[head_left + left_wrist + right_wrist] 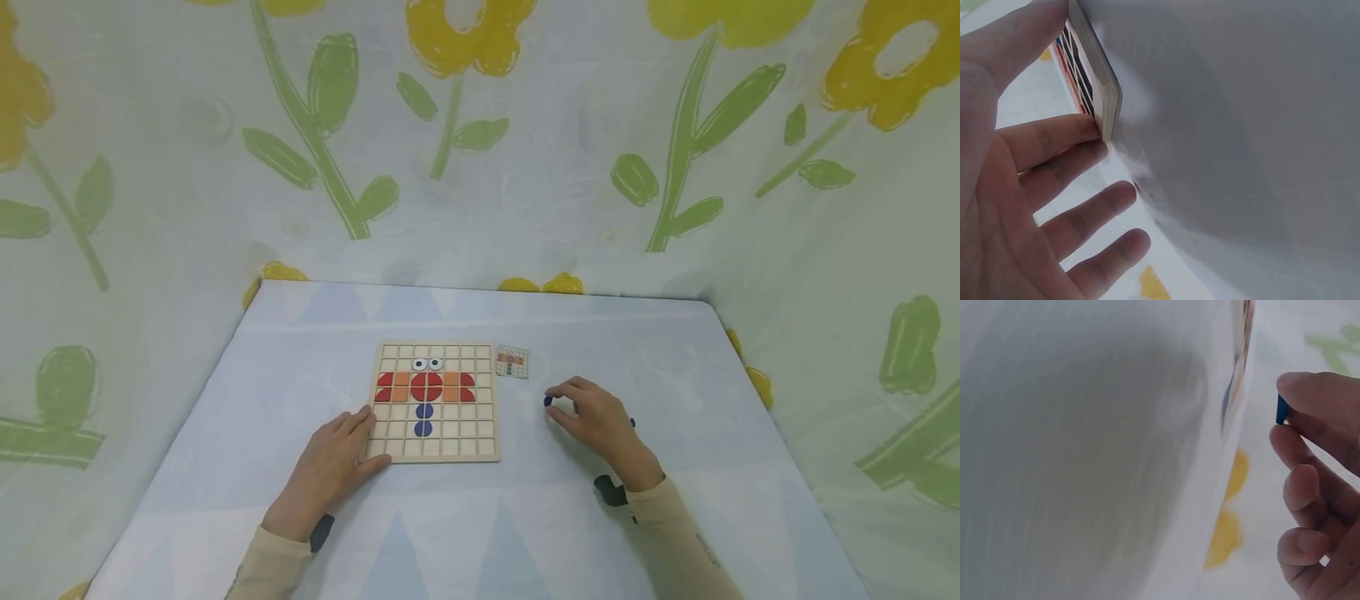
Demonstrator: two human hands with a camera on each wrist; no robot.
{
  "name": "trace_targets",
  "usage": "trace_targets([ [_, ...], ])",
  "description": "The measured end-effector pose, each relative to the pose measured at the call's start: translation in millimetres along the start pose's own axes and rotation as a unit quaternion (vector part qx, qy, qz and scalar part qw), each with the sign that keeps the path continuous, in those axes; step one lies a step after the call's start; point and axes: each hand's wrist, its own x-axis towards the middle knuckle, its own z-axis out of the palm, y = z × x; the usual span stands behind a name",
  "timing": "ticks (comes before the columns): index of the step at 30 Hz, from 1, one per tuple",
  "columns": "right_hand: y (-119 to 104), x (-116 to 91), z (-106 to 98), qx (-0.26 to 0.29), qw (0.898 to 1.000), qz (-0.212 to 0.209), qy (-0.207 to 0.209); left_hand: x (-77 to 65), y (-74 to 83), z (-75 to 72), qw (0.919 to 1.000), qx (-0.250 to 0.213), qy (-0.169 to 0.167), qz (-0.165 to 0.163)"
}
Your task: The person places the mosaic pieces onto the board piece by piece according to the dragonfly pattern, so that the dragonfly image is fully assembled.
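A square wooden grid board (457,446) lies on the table with coloured tiles set in its cells. Red and orange tiles form a band across it, two eye discs (427,364) sit above, and two blue discs (423,419) below. My left hand (330,462) rests at the board's near left corner, fingers fairly straight along the left side, thumb at the front edge. Right of the board, my right hand (596,417) pinches a small blue tile (1282,410) between thumb and index finger. That tile is seen edge-on in the right wrist view; the fingers cover most of it.
A small picture card (512,362) with a similar pattern lies beside the board's upper right corner. Another small blue piece (632,422) shows just past my right wrist. Flower-printed cloth (555,192) hangs behind the table's far edge.
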Motion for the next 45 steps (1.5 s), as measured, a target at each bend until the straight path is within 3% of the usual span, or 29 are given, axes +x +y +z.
trace_targets([
  [12, -67.9, 25.2, 29.9, 0.056, 0.993, -0.101, 0.0, -1.2, 1.3, -0.8, 1.0, -0.002, 0.007, 0.0],
  [21, -110.6, 32.0, 51.4, 0.077, 0.983, -0.162, -0.043, -0.5, 0.8, -1.0, 1.0, -0.003, 0.003, -0.002],
  [36, -128.7, 41.9, 71.5, 0.074, 0.982, -0.157, -0.077, -1.3, -0.2, -3.6, 1.0, 0.003, -0.002, 0.003],
  [45, -142.8, 44.4, 79.2, 0.025, 0.978, -0.173, -0.117, 0.1, -1.5, -2.1, 0.9999, -0.002, 0.004, 0.01],
])
